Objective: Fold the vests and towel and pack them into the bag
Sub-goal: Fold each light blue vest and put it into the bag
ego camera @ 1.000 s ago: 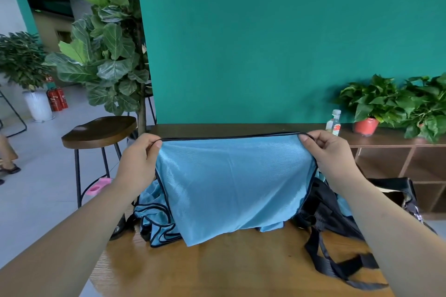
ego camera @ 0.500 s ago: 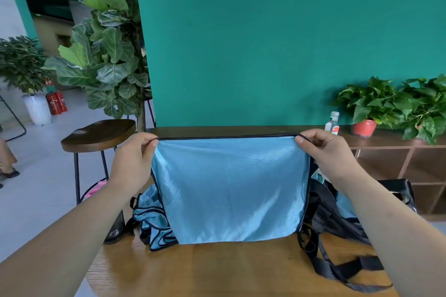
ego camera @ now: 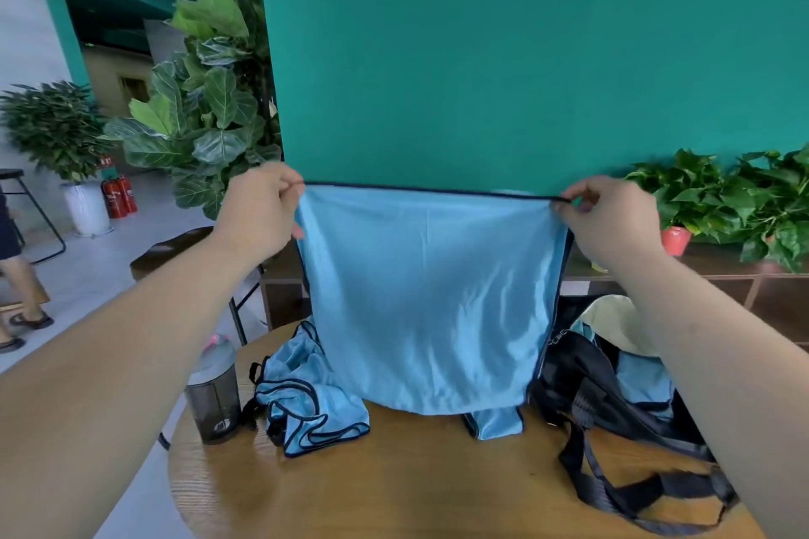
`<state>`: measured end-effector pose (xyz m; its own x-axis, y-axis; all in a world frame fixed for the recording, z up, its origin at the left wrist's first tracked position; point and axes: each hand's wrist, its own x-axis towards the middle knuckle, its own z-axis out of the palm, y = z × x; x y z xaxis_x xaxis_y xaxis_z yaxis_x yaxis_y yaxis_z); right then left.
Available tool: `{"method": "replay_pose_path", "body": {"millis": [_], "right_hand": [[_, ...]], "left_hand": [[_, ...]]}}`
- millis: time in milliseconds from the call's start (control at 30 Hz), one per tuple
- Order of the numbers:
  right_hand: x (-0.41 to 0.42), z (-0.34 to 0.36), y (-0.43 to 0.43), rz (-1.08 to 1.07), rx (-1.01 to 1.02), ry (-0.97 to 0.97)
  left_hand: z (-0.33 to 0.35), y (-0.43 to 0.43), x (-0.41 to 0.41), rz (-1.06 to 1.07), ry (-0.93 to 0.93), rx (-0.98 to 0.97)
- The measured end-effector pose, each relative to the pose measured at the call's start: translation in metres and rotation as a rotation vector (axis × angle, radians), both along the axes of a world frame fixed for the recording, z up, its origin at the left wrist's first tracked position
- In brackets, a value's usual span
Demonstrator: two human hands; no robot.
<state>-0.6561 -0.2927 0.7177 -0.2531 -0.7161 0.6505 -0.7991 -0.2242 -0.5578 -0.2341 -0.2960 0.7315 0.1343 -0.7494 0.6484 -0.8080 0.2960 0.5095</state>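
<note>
Left hand (ego camera: 258,214) and right hand (ego camera: 608,219) each pinch a top corner of a blue vest (ego camera: 429,298), holding it spread above a wooden table (ego camera: 394,481), beside a black bag (ego camera: 613,398).

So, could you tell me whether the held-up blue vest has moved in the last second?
Yes, upward: the top hem of the held vest was level with the red plant pot and is now above it, against the green wall.

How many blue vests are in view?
3. A raised vest hangs between the left hand and right hand; a crumpled vest lies on the table, left; blue fabric inside the black bag looks like a third. More may hide behind the raised one.
</note>
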Motion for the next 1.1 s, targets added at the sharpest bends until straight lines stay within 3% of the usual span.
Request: {"method": "replay_pose_path", "body": {"millis": [100, 300, 500, 667, 867, 967, 1100], "right_hand": [[0.010, 0.028, 0.005, -0.012, -0.041, -0.210], [0.041, 0.072, 0.025, 0.189, -0.227, -0.687], [0.057, 0.090, 0.032, 0.373, -0.430, -0.767], [0.060, 0.079, 0.003, 0.373, -0.378, -0.775], [0.054, 0.040, -0.071, 0.366, -0.009, -0.793], [0.049, 0.035, -0.102, 0.383, -0.015, -0.787], [0.049, 0.050, -0.120, 0.432, -0.194, -0.828]], "left_hand": [[0.028, 0.009, -0.013, -0.052, 0.256, -0.084], [0.060, 0.019, -0.022, -0.146, 0.302, -0.467], [0.074, 0.007, -0.013, -0.106, 0.287, -0.645], [0.060, -0.020, -0.003, -0.091, 0.297, -0.511], [0.027, -0.081, 0.009, 0.006, 0.183, -0.029], [0.028, -0.102, 0.005, -0.002, 0.127, -0.078], [0.048, -0.117, 0.000, -0.150, 0.201, -0.293]]}}
